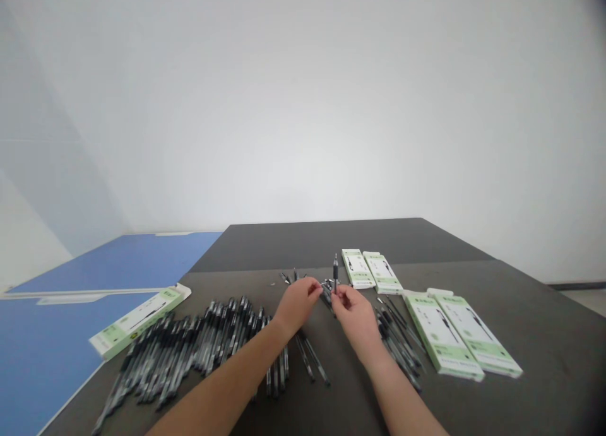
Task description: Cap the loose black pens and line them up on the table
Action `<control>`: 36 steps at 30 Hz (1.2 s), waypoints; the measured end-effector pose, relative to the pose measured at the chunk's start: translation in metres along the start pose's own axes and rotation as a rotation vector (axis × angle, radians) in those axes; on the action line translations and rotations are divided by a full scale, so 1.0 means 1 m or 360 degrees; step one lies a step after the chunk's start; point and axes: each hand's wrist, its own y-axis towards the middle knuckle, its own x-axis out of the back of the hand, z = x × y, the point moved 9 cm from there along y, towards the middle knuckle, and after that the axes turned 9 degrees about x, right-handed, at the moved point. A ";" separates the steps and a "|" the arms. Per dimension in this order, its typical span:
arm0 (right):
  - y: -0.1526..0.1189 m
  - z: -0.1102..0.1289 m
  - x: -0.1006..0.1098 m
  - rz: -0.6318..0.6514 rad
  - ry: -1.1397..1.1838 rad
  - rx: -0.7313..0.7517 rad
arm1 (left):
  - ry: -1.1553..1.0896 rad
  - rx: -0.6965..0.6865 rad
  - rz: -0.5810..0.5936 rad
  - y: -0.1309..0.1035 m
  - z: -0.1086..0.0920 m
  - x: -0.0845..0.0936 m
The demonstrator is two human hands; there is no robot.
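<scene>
on the left a big pile of pens (189, 351) lies flat on the dark table (544, 335). the left hand (297, 302) pinches a tiny part, too small to tell. the right hand (353, 310) holds a thin black pen (336, 273) straight up above its fingers. flat green boxes (454, 335) lie to the right.

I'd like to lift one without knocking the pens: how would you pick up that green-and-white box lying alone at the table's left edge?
Probably by its two long sides near the middle, coming from above. The box lies flat, long and narrow, with pens close along one side.
</scene>
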 end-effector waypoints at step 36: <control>-0.037 0.047 -0.062 0.0753 0.0012 0.0391 | -0.1902 0.0695 -0.0238 -0.070 0.078 0.036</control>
